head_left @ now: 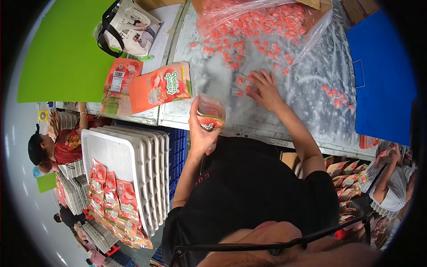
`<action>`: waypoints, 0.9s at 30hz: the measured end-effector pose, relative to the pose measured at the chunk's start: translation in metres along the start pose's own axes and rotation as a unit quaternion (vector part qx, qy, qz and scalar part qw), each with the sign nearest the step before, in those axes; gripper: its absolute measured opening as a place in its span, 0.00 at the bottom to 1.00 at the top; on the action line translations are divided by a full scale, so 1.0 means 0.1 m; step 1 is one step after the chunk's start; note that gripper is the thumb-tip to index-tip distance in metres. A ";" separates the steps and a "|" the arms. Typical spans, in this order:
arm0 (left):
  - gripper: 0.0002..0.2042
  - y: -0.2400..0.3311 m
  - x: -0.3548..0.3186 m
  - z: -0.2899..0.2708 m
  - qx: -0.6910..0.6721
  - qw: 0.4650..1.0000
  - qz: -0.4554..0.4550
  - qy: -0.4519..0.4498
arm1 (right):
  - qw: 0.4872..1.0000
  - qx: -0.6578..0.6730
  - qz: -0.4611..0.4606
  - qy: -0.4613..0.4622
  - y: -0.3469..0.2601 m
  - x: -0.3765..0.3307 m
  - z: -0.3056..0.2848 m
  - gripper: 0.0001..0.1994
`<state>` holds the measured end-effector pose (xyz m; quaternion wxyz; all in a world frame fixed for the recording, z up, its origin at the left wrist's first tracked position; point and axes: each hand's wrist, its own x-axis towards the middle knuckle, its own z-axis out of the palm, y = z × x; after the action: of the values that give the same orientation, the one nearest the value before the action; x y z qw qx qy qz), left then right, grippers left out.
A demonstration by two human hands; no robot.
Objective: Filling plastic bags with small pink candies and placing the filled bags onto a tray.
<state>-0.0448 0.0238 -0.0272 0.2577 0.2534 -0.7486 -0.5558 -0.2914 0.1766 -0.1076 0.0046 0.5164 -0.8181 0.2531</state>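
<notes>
My left hand grips an upright red candy pouch at the table's front edge, its mouth spread open toward the top. What lies inside the pouch is hidden. On the metal table, my right hand rests with its fingers apart and bent down. Two small clear-wrapped red candies lie beside its fingertips. Farther back, loose candies trail off a large heap of the same candies. Left of the held pouch lie flat, printed red pouches, fanned over one another.
A clear plastic liner surrounds the heap. More candies lie at right, near a blue panel. A white tote bag stands at back left by a green board. Stacked white trays hold filled pouches at lower left. Other people work on both sides.
</notes>
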 end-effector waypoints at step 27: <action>0.51 0.13 0.02 0.17 0.320 0.931 0.140 -0.108 | 0.974 0.179 -0.134 -0.023 -1.16 0.28 -0.89 0.11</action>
<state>-0.0589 0.0377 -0.0188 0.1558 0.1541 -0.9380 -0.2687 -0.2290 0.1507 0.0250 -0.0731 0.6192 -0.6828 0.3807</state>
